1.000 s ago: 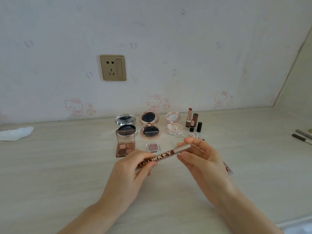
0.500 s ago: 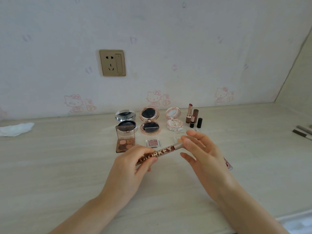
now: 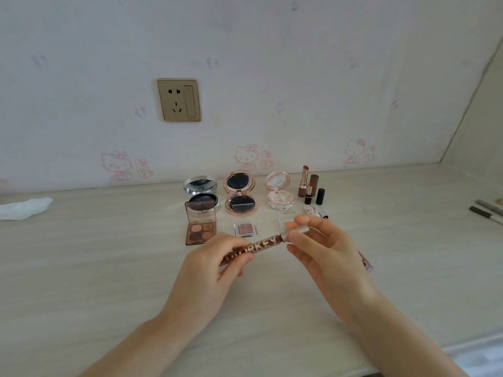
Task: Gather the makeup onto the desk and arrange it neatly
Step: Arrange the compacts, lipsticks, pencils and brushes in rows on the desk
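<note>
A brown lip gloss tube [image 3: 265, 244] with gold letters and a silver cap hangs above the desk [image 3: 109, 268]. My left hand [image 3: 215, 265] grips its lower end, and my right hand [image 3: 321, 248] pinches the cap end. Behind them stand three open compacts: silver [image 3: 201, 190], rose gold [image 3: 239, 194] and white floral [image 3: 279, 191]. An open eyeshadow palette [image 3: 200, 225] and a small glitter pot [image 3: 245, 229] lie in front. Two uncapped lipsticks [image 3: 304, 183] with their caps stand at the right. Another tube [image 3: 364, 261] is partly hidden behind my right hand.
Two grey pencils [image 3: 487, 212] lie at the desk's far right. A crumpled white tissue [image 3: 24, 208] sits at the far left. A gold wall socket [image 3: 179, 100] is on the wall above. The desk's front edge runs along the lower right.
The tube stays held between both hands. My right fingers opened briefly and have closed on the cap end again. The view shifted slightly.
</note>
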Tool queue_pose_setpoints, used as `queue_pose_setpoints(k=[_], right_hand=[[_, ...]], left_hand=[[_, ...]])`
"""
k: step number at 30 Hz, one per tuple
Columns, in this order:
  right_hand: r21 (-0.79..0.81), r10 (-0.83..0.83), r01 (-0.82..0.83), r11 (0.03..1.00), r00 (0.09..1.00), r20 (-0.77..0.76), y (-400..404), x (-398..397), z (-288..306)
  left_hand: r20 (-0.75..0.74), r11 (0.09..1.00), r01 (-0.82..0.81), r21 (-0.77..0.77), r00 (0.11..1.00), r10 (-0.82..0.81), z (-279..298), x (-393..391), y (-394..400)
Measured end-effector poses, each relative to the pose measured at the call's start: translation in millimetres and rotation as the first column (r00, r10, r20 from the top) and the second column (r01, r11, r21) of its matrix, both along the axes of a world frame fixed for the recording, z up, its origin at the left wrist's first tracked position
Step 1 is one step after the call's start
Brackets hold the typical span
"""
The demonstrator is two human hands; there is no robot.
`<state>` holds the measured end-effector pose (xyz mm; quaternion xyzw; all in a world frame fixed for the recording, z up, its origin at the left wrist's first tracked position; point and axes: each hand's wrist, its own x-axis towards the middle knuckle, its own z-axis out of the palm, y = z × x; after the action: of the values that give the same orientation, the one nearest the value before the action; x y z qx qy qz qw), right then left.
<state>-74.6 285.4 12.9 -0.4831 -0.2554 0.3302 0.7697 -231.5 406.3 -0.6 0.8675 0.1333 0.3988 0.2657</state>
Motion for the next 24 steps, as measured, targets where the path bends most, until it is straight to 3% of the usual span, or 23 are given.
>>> queue_pose_setpoints(k=[4,9,14,20,24], right_hand=[[0.051,0.039,-0.038,0.998,0.999,-0.024,-1.6,0.2,1.9],[-0.043,-0.004,0.005,0.999,0.999,0.034,-0.7,-0.3,0.3],[0.073,0.043,-0.040,0.997,0.999,-0.034,-1.2,0.9,1.0],[0.000,0.019,-0.019,1.000,1.000,-0.016,-0.4,0.4,0.9],[0.045,0.024,-0.022,0.999,0.999,-0.041,-0.1,1.6,-0.6]], left_hand=[[0.002,1.000,-0.018,-0.011,1.000,0.018,0.9,-0.3,1.5],[-0.010,1.000,-0.001,-0.014,1.000,0.001,-0.3,0.4,0.0],[0.000,0.999,-0.028,-0.033,1.000,0.028,1.0,-0.5,1.2],[-0.019,1.000,-0.015,-0.027,1.000,0.014,0.5,-0.1,-1.2],[-0.021,0.999,-0.025,-0.028,0.999,0.024,0.9,-0.4,-0.1]])
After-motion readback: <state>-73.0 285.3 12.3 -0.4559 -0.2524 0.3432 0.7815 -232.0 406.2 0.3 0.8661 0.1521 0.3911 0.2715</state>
